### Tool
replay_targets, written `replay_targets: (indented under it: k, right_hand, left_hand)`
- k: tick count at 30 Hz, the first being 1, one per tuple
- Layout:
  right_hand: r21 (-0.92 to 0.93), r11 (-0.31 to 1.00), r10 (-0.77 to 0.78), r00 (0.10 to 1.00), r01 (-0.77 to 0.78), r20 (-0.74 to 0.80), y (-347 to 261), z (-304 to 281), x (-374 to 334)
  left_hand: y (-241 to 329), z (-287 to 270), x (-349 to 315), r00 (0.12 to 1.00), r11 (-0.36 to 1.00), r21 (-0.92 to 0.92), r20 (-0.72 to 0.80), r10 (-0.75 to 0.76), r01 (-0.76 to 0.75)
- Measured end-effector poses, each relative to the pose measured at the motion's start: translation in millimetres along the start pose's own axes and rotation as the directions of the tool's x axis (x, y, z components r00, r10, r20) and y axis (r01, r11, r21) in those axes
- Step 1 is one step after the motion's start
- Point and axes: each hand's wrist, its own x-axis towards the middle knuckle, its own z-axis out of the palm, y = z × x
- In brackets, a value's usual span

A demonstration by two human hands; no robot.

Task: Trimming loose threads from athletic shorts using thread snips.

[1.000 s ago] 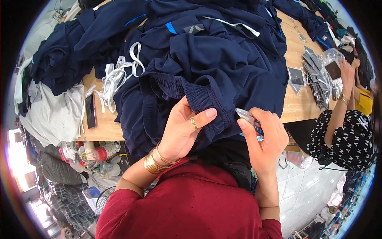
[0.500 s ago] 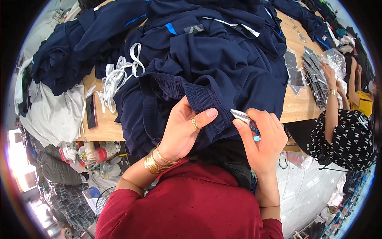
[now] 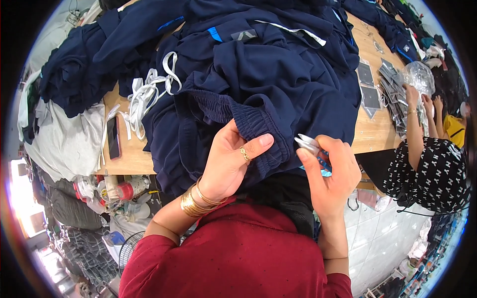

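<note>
Navy trousers (image 3: 298, 99) lie in a heap before me, their gathered elastic waistband (image 3: 259, 124) turned toward my body. My left hand (image 3: 229, 161) pinches that waistband, thumb on top and the other fingers hidden under the cloth. In my right hand (image 3: 337, 171) is a pair of thread snips (image 3: 307, 142), with silvery blades parted a little and a blue part showing under the fingers. The blade tips point left and stand just right of the waistband's edge, apart from it.
More navy garments (image 3: 84, 69) cover the wooden table (image 3: 375, 134). Left of me lie white drawstrings (image 3: 144, 102), a phone (image 3: 114, 139) and grey cloth (image 3: 69, 139). At right, co-workers' hands (image 3: 412, 94) are near grey tags (image 3: 395, 94) and clear plastic (image 3: 418, 77).
My right hand has drawn the snips slightly right, away from the waistband, and their blades have parted. My left hand keeps its hold. At right, the co-workers' hands have shifted.
</note>
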Motion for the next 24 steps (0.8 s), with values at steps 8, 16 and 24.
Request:
replay_targets:
  k: [8, 16, 24]
  right_hand:
    - [-0.063, 0.996, -0.068, 0.997, 0.07, 0.034, -3.9, 3.6, -3.1]
    - [-0.104, 0.992, -0.069, 0.997, 0.071, 0.025, -2.8, 4.4, -4.2]
    - [-0.09, 0.994, -0.062, 0.998, 0.062, -0.001, -1.1, 8.1, -5.9]
  left_hand:
    - [-1.7, 1.4, 0.8, 0.999, 0.999, 0.029, -0.025, 0.03, -0.029]
    - [-0.9, 3.2, 0.6, 0.999, 0.998, 0.055, -0.027, 0.032, -0.03]
    - [-2.5, 4.2, 0.6, 0.999, 0.998, 0.062, -0.034, 0.034, -0.032]
